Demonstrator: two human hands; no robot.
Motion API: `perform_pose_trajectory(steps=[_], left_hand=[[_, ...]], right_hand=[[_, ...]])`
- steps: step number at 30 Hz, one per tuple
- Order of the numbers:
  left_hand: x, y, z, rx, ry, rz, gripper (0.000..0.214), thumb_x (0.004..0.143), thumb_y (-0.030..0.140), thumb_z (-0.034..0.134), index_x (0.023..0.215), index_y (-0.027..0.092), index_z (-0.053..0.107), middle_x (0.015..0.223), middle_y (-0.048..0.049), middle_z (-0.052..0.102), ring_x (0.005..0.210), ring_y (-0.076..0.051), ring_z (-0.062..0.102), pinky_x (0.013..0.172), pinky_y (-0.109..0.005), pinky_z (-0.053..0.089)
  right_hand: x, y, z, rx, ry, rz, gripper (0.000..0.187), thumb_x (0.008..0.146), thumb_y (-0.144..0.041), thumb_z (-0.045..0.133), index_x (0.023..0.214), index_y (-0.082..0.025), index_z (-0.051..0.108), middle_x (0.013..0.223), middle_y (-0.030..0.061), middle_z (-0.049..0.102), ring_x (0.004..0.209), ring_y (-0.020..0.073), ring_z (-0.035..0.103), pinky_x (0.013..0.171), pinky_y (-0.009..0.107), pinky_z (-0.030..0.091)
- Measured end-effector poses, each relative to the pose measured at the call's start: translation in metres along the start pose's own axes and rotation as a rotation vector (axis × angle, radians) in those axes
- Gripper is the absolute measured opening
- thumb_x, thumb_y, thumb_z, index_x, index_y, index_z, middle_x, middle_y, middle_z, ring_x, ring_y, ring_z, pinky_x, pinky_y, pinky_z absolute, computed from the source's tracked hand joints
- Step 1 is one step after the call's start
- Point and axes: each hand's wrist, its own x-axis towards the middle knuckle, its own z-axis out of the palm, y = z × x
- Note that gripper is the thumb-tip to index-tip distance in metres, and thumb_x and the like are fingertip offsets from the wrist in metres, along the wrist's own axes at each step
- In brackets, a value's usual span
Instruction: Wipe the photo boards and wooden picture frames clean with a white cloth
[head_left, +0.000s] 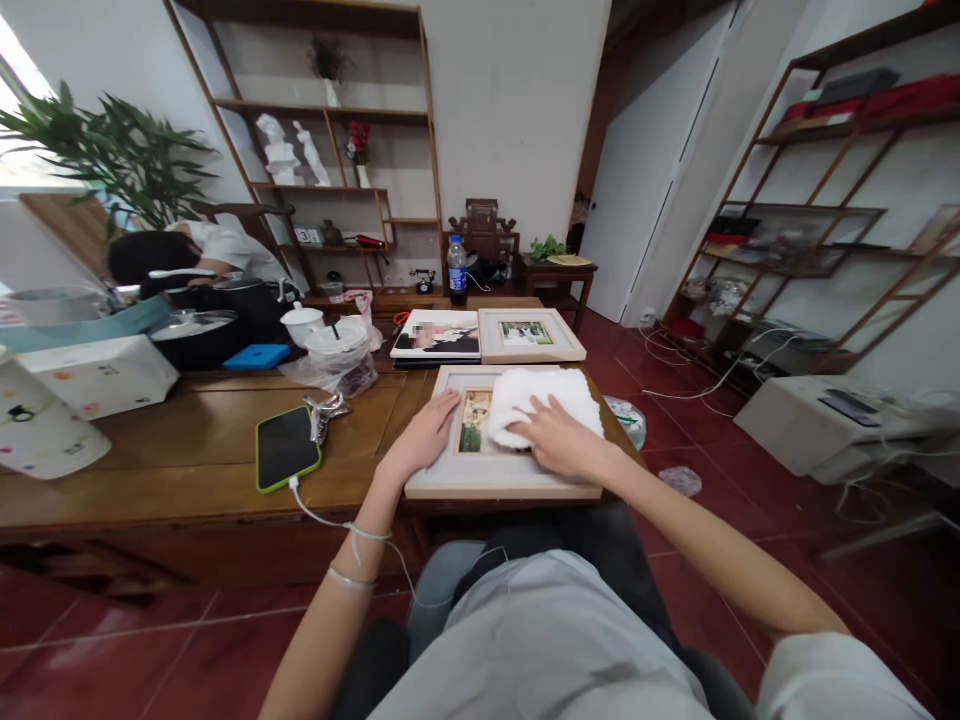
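Observation:
A picture frame (480, 482) with a light wooden edge and a small picture in a pale mat lies flat at the table's front edge. My left hand (424, 436) rests on its left side, with the fingers stretched out and holding nothing. A fluffy white cloth (551, 390) covers the right part of the frame and some of the small picture. My right hand (561, 440) grips the cloth, pressing it onto the frame, with its index finger extended and the other fingers partly hidden.
Behind the frame lie a second frame (570, 345) and a photo print (439, 332). A charging phone (287, 450) lies to the left, its cable passing my left forearm. Farther left are a plastic bag (349, 370), a blue box (256, 357) and a person (232, 250) leaning over.

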Motion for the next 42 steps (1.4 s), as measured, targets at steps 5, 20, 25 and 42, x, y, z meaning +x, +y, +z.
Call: perform_pose_trajectory(steps=[5,20,25,42], left_hand=[[0.0,0.0,0.001,-0.004,0.009,0.014,0.045,0.09,0.022,0.029,0.128,0.007,0.048,0.138,-0.0153,0.045,0.131,-0.022,0.038,0.111,-0.042,0.028],[-0.001,0.004,-0.003,-0.028,-0.024,0.004,0.044,0.091,0.027,0.029,0.127,0.011,0.05,0.14,-0.0124,0.043,0.133,-0.021,0.035,0.112,-0.041,0.027],[-0.001,0.006,-0.005,-0.04,-0.034,0.001,0.045,0.091,0.028,0.03,0.128,0.011,0.049,0.139,-0.011,0.045,0.133,-0.02,0.034,0.112,-0.04,0.025],[-0.001,0.005,-0.004,-0.009,-0.009,0.006,0.046,0.09,0.025,0.03,0.129,0.008,0.048,0.139,-0.0141,0.044,0.132,-0.022,0.036,0.112,-0.04,0.027]], right_hand=[[-0.038,-0.046,-0.022,0.112,-0.011,-0.145,0.054,0.074,-0.006,0.044,0.125,-0.018,0.051,0.129,0.0128,0.052,0.118,0.0315,0.045,0.098,0.051,0.033],[0.049,0.032,0.023,0.035,0.14,0.087,0.059,0.074,-0.009,0.05,0.132,-0.02,0.045,0.141,0.0117,0.041,0.135,0.028,0.028,0.108,0.046,0.022],[0.071,0.044,0.02,-0.002,0.181,0.118,0.054,0.076,-0.009,0.049,0.13,-0.015,0.047,0.133,0.0154,0.049,0.136,0.0313,0.023,0.107,0.051,0.017],[-0.024,-0.066,-0.038,0.166,-0.061,-0.176,0.048,0.076,-0.012,0.048,0.123,-0.021,0.053,0.109,0.014,0.063,0.111,0.0316,0.053,0.089,0.045,0.041]])
